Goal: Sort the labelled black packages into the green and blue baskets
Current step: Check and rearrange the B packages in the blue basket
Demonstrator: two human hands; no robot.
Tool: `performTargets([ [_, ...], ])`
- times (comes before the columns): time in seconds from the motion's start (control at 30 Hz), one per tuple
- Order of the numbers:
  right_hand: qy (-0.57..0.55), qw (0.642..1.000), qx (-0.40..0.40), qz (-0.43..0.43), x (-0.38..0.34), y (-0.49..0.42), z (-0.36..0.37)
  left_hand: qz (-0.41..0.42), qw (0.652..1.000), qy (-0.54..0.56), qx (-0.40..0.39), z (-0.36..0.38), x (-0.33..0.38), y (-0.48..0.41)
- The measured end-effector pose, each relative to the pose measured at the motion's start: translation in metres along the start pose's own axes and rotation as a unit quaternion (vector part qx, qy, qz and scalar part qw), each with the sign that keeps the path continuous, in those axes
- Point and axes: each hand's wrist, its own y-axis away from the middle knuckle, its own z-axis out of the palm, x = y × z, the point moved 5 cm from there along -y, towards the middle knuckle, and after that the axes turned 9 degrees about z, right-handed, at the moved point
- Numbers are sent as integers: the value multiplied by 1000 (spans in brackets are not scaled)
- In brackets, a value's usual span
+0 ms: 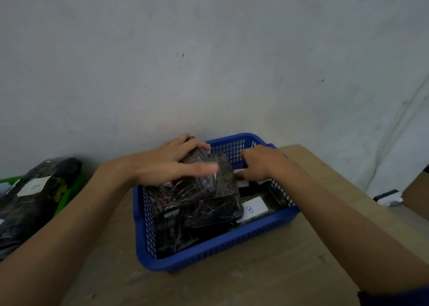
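Note:
The blue basket [220, 247] stands in the middle of the table and holds several black packages. My left hand [167, 161] grips the top black package [209, 196], fingers curled over its far edge and thumb along its near side. This package lies tilted on the pile. My right hand [262, 164] reaches into the basket's far right corner, its fingertips down among the packages and partly hidden. A package with a white label marked B [254, 207] lies at the basket's right. At the left edge, the green basket [69, 196] holds black packages, one labelled A [34, 185].
The baskets stand on a wooden table [232, 287] pushed against a grey wall [209, 73]. The table's right edge runs diagonally past my right forearm. A cardboard box [417, 196] and some white and black items sit beyond that edge.

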Motion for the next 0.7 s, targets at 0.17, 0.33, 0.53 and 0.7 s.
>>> performTargets([
  [0.17, -51, 994, -97, -7, -6, -9, 5, 13, 991, 113, 75, 5, -32, 13],
  [0.33, -139, 980, -144, -20, 1, -7, 12, -85, 963, 160, 198, 2, -10, 30],
  [0.53, -216, 972, -88, -24, -7, -3, 15, -187, 940, 60, 280, 6, -1, 47],
  [0.7, -373, 924, 59, 60, 22, 8, -11, -196, 941, 79, 263, 5, 1, 50],
])
